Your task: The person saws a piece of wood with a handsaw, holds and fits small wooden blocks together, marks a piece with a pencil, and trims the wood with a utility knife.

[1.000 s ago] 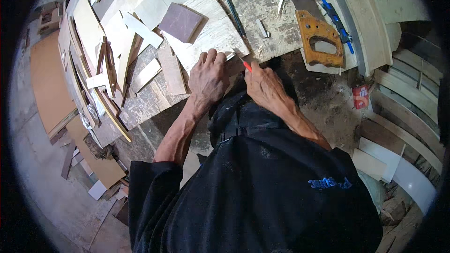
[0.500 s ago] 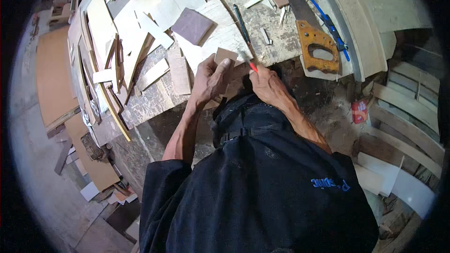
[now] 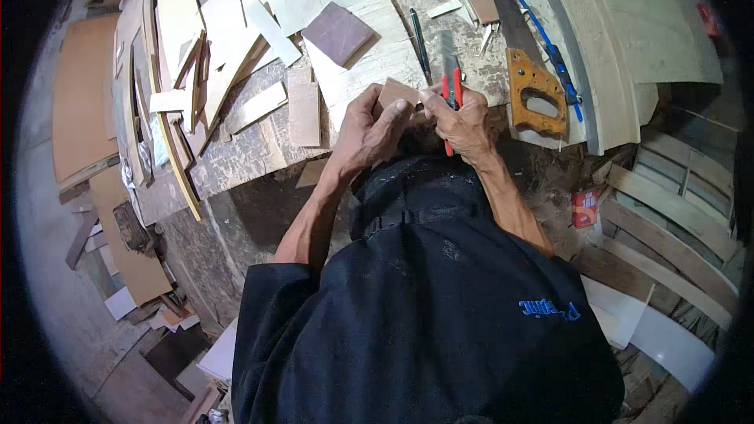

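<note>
My left hand [image 3: 369, 127] grips a small brown wood piece [image 3: 399, 91], thumb on top, near the bench's front edge. In my right hand [image 3: 465, 124] is a utility knife [image 3: 448, 78] with a red and black handle. Its pale metal blade points away from me, apart from the wood piece. The right thumb and forefinger reach to the wood piece's right edge; whether they pinch it I cannot tell. Just beyond my hands lie a pale board [image 3: 369, 39], a dark purplish square block [image 3: 339, 34] and a dark pen-like stick [image 3: 419, 43].
A handsaw [image 3: 537, 94] with an orange-brown handle lies at the bench's right, beside a blue, thin-framed tool [image 3: 556, 55]. Wood offcuts and strips [image 3: 259, 108] crowd the left. Curved boards [image 3: 667, 212] are stacked at lower right, near a small red packet [image 3: 584, 208].
The knife has swung upright and away from the wood piece, its blade now pointing to the far side. My right hand has turned, bringing its thumb and forefinger to the wood piece.
</note>
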Tool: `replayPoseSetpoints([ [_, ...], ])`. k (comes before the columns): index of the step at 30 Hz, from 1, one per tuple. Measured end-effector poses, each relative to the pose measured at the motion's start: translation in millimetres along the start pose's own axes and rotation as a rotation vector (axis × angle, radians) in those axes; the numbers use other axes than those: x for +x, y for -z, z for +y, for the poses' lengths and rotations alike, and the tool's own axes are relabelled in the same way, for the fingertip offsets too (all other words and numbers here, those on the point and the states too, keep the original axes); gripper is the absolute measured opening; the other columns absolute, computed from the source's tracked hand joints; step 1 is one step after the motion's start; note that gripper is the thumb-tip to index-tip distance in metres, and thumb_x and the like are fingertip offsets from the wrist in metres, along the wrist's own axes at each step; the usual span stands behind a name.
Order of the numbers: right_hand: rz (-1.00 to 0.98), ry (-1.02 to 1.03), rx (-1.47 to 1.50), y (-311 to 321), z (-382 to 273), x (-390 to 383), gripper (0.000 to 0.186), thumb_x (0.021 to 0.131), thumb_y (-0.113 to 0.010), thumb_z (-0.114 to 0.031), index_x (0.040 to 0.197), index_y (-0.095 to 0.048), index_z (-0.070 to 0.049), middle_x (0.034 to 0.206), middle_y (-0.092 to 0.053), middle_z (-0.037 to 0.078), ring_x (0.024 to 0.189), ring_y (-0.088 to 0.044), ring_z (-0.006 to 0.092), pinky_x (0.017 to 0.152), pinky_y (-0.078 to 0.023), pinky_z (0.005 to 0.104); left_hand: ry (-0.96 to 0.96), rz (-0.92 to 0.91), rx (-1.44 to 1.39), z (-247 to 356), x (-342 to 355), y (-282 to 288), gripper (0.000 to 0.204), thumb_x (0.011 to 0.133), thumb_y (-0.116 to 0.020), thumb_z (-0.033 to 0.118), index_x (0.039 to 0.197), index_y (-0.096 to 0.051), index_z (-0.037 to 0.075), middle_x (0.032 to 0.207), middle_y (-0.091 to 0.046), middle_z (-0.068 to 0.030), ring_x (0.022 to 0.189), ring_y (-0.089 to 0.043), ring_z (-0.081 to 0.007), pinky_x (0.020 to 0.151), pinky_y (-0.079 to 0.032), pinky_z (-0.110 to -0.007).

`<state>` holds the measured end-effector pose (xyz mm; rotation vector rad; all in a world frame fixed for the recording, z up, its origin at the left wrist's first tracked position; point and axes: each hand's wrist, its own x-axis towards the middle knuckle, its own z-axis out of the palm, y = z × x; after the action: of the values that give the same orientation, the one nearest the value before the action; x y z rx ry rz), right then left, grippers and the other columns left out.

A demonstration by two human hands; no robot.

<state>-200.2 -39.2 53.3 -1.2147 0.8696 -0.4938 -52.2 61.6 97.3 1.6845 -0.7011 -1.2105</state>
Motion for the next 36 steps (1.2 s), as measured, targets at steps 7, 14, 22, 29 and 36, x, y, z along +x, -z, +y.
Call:
replayPoseSetpoints([
  [7,-0.013,-0.085,0.284,-4.4,-15.9,-7.1,0.009,0.090,-0.065,-0.010,0.088,-0.062,-0.002,0.067,-0.058,0.001,0.047,-0.045,0.0044,0.042,-0.035,0.0207,-0.345,0.083,0.111,-28.1,7.1,-9.1,0.049,0.087,-0.070,0.022,0.119,-0.041,-0.002,0.089,-0.063,-0.0143,0.079,-0.062,-0.0201,0.068,-0.050,-0.035],
  [14,0.162,-0.013,0.330,-2.2,-9.3,-5.6,0.012,0.089,-0.066,-0.013,0.088,-0.060,-0.002,0.067,-0.056,0.000,0.049,-0.046,0.0057,0.042,-0.034,0.0209,-0.165,0.027,0.301,-21.8,1.1,1.2,0.071,0.083,-0.073,0.025,0.127,-0.024,0.000,0.089,-0.061,-0.0191,0.081,-0.062,-0.0272,0.071,-0.050,-0.037],
  [22,0.008,-0.048,-0.151,27.6,-12.4,2.9,0.031,0.098,-0.051,-0.035,0.091,-0.055,-0.005,0.060,-0.048,-0.002,0.047,-0.042,0.0061,0.042,-0.034,0.0228,-0.223,0.033,0.250,-19.0,-4.0,9.8,0.048,0.092,-0.065,0.028,0.125,-0.050,-0.003,0.112,-0.063,-0.0200,0.102,-0.060,-0.0243,0.091,-0.046,-0.035],
  [29,-0.120,-0.055,-0.462,11.1,-0.3,-21.0,0.031,0.097,-0.046,-0.026,0.094,-0.054,0.004,0.073,-0.058,0.029,0.073,-0.060,0.0476,0.066,-0.045,0.0501,-0.271,0.079,0.559,-30.4,4.7,8.3,0.030,0.098,-0.056,0.022,0.118,-0.056,-0.001,0.076,-0.065,-0.0143,0.067,-0.064,-0.0254,0.062,-0.049,-0.036],
  [36,-0.085,0.081,-0.646,12.1,-4.6,-29.5,0.027,0.094,-0.048,-0.023,0.097,-0.052,0.003,0.075,-0.059,0.030,0.073,-0.060,0.0486,0.062,-0.046,0.0517,-0.386,0.056,0.967,-15.3,6.3,-1.1,0.028,0.083,-0.064,0.013,0.108,-0.058,0.005,0.102,-0.060,-0.0145,0.096,-0.058,-0.0352,0.078,-0.050,-0.043],
])
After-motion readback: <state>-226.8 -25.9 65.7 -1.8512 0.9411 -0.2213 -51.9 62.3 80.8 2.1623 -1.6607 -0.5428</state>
